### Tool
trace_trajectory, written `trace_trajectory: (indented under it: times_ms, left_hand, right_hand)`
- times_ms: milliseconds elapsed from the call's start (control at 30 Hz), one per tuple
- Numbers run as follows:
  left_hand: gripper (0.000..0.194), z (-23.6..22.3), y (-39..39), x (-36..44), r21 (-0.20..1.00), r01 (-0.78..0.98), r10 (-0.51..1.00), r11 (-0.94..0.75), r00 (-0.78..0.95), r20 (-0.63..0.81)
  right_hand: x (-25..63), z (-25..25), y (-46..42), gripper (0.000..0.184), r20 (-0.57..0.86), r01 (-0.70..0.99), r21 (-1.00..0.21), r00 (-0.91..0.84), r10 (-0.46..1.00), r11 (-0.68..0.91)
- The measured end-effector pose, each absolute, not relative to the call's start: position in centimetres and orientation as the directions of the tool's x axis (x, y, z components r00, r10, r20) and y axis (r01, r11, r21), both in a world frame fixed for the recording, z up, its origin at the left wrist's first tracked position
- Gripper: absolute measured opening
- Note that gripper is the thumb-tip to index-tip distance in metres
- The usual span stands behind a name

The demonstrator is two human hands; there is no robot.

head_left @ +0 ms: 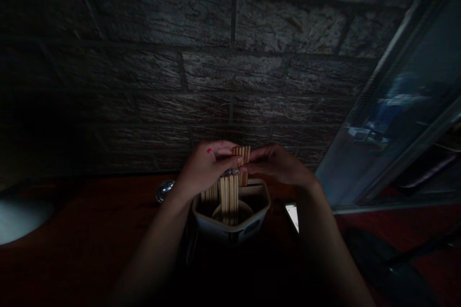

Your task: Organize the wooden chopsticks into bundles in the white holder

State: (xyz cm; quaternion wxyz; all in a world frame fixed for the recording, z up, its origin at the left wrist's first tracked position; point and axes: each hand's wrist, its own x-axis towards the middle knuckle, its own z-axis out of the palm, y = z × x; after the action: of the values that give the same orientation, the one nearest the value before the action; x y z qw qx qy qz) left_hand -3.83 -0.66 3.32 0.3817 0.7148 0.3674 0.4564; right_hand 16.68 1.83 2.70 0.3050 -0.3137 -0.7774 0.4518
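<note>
The scene is dark. A white holder (pixel 230 232) with a rounded rim stands on a dark red table (pixel 90 240), with bundles of light wooden chopsticks (pixel 229 196) upright in it. Just above the holder my left hand (pixel 205 165) and my right hand (pixel 277 163) meet. Both pinch the top of a small bunch of wooden sticks (pixel 243 154), left fingers in front and right fingers at its right side. My forearms run down to the lower edge.
A dark brick-pattern wall (pixel 216 57) rises right behind the table. A glass pane in a metal frame (pixel 396 120) slants at the right. A small shiny metal object (pixel 164 189) lies left of the holder, a phone-like flat thing (pixel 292 215) at its right, a pale round object (pixel 18 218) far left.
</note>
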Motion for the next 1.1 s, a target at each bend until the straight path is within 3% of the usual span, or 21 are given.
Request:
trace_trajectory:
  times_ms: [567,867,1100]
  left_hand:
    - [0.015,3.68,-0.92,-3.89,0.844,0.227,0.850,-0.485,0.351,0.394]
    - [0.025,3.59,-1.04,-4.01,0.860,0.195,0.853,-0.471,0.348,0.389]
    - [0.021,3.28,-0.89,-3.70,0.869,0.177,0.856,-0.462,0.343,0.386]
  right_hand:
    - [16.51,3.03,1.45,0.024,0.127,0.243,-0.898,-0.655,0.745,0.367]
    - [16.70,2.92,1.57,0.022,0.121,0.247,-0.895,-0.666,0.736,0.370]
    - [16.66,3.00,1.22,0.022,0.063,0.359,-0.856,-0.643,0.763,0.373]
